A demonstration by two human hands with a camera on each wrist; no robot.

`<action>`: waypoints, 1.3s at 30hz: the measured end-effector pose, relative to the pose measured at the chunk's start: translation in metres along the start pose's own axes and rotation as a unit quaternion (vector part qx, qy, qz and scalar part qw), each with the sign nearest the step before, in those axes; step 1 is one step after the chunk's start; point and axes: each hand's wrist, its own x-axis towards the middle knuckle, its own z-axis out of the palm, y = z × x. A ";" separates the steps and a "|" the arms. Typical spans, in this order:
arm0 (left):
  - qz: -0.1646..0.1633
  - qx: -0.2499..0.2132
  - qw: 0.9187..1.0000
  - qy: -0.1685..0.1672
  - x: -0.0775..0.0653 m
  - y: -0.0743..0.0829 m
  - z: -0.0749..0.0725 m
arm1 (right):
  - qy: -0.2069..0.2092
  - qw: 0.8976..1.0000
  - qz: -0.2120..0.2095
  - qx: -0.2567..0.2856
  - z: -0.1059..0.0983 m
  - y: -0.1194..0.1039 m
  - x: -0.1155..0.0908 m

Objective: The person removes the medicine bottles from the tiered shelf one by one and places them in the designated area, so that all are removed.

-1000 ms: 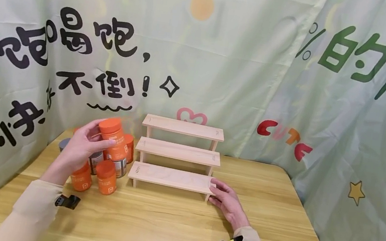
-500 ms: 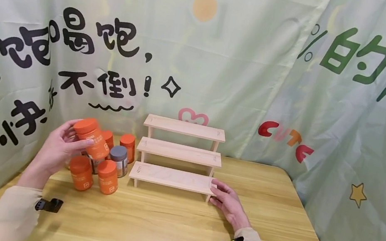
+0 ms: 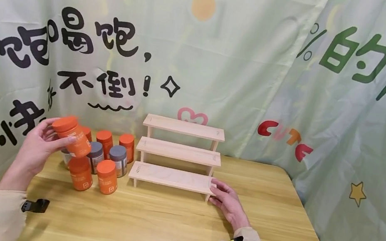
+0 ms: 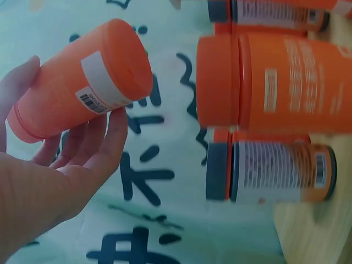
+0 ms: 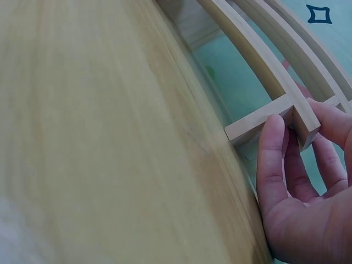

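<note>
An orange plastic jar (image 3: pixel 74 137) with a screw lid tilts in the air at the left, gripped by my left hand (image 3: pixel 32 150). Fingers and thumb curl round the jar's body in the left wrist view. Below and beside it stand several jars: an orange jar (image 3: pixel 107 176) and another orange jar (image 3: pixel 80 175) in front, grey-lidded jars (image 3: pixel 118 160) in the middle, more orange ones (image 3: pixel 126 146) behind. My right hand (image 3: pixel 228 202) pinches the right end of the lowest step of a three-step wooden display stand (image 3: pixel 172 177); the thumb presses near its leg (image 5: pixel 258 118).
The jars stand close together, just left of the stand. Both rest on a wood-grain table (image 3: pixel 161 225). A printed cloth (image 3: pixel 237 81) hangs along the back and sides. Each sleeve carries a black wrist camera (image 3: pixel 36 205).
My left hand has moved left with the orange jar, away from the stand, uncovering the jars behind it. The right hand keeps its hold on the stand.
</note>
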 end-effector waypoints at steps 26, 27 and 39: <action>-0.027 0.306 0.948 -0.089 -0.007 -0.038 -0.094 | -0.007 1.000 0.006 0.010 -0.001 -0.002 0.000; -0.026 0.300 0.948 -0.100 -0.007 -0.041 -0.096 | -0.007 1.000 0.006 0.010 -0.001 -0.002 0.000; -0.045 0.272 0.943 -0.188 -0.011 -0.071 -0.108 | -0.006 1.000 0.002 0.007 -0.002 0.000 0.003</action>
